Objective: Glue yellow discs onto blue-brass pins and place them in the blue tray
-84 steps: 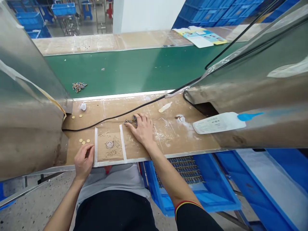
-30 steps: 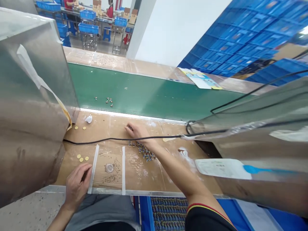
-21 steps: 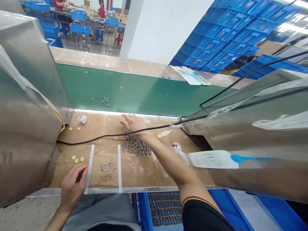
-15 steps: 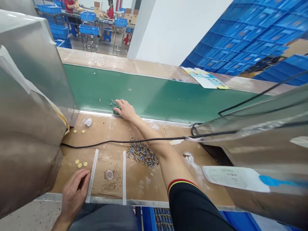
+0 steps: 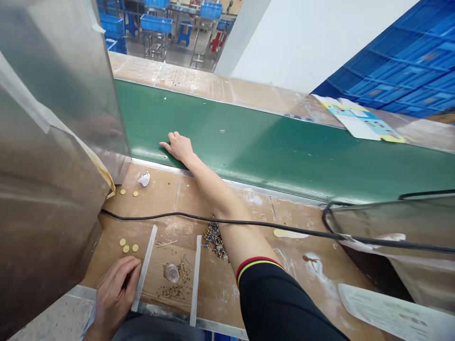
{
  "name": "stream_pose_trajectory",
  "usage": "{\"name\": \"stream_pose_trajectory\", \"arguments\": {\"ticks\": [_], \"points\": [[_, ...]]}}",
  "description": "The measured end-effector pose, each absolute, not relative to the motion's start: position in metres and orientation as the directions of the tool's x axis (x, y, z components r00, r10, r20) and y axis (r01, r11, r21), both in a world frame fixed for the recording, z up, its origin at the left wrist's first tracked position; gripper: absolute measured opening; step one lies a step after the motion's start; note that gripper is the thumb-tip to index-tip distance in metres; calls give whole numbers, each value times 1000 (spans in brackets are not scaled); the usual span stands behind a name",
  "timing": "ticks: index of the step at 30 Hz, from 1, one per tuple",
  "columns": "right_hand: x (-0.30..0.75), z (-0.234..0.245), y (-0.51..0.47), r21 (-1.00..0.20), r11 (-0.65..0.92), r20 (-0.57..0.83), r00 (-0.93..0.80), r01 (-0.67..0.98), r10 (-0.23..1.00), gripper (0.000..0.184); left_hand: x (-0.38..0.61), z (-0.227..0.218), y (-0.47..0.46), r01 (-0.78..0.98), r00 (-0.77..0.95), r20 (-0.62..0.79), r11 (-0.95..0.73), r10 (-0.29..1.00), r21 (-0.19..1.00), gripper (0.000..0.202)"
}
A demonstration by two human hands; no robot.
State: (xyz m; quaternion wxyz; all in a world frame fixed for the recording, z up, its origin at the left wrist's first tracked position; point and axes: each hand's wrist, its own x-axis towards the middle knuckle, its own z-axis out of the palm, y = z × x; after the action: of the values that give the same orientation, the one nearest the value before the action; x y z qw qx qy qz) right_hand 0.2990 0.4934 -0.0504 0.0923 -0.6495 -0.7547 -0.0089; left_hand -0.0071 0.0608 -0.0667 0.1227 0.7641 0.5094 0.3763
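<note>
My right hand (image 5: 179, 148) reaches across to the green belt (image 5: 249, 137). Its fingers are curled under and its thumb points left; what lies beneath or inside them is hidden. Closer to me, my forearm partly covers a heap of small metal parts with blue bits (image 5: 214, 239) on the cardboard-covered table (image 5: 170, 189). At the table's front edge rests my left hand (image 5: 119, 289), fingers bent in against the thumb, their inner side out of sight. Just beyond it lie several yellow discs (image 5: 125, 248). A small clear round cup (image 5: 172, 273) stands between two white tape strips, among brown specks.
A black cable (image 5: 159, 215) runs across the table and over my arm. Metal housings flank the work area, the left one (image 5: 71, 94) tall. A white scrap (image 5: 144, 178) lies near the belt. Printed card (image 5: 359, 118) sits on the far ledge, with blue crates (image 5: 401, 57) behind.
The view has shifted, so most things appear farther right. My right hand has moved left along the belt and its fingers have curled; the small parts beside it are now out of sight.
</note>
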Motion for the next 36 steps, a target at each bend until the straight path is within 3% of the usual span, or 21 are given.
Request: {"name": "stream_pose_trajectory", "arguments": {"ticks": [5,10,15,20,22,26,29,36], "points": [[310,-51,480,-93,183,102,-174,979,979,54,-8,-68,60,687,184,472,-456,862,566,10],[334,-47,456,-113,114,76,-106,987,991,52,-9,-68,60,669,194,497,-484,846,563,9],[372,-26,396,-229,52,66,-37,972,997,58,-9,-68,62,656,194,509,-497,838,568,8],[414,-10,303,-354,119,-43,-144,927,989,65,-10,-69,65,630,215,533,-533,818,565,7],[419,-9,290,-370,112,-35,-134,922,990,59,-11,-70,65,628,223,541,-544,811,556,7],[415,-7,320,-357,47,24,-42,933,999,28,-12,-72,66,642,221,545,-541,809,544,6],[412,-3,356,-332,7,-28,-17,943,999,35,-11,-71,66,640,223,545,-543,808,544,7],[421,1,376,-377,-68,-190,-5,924,982,17,-11,-72,67,642,173,534,-506,828,577,11]]}}
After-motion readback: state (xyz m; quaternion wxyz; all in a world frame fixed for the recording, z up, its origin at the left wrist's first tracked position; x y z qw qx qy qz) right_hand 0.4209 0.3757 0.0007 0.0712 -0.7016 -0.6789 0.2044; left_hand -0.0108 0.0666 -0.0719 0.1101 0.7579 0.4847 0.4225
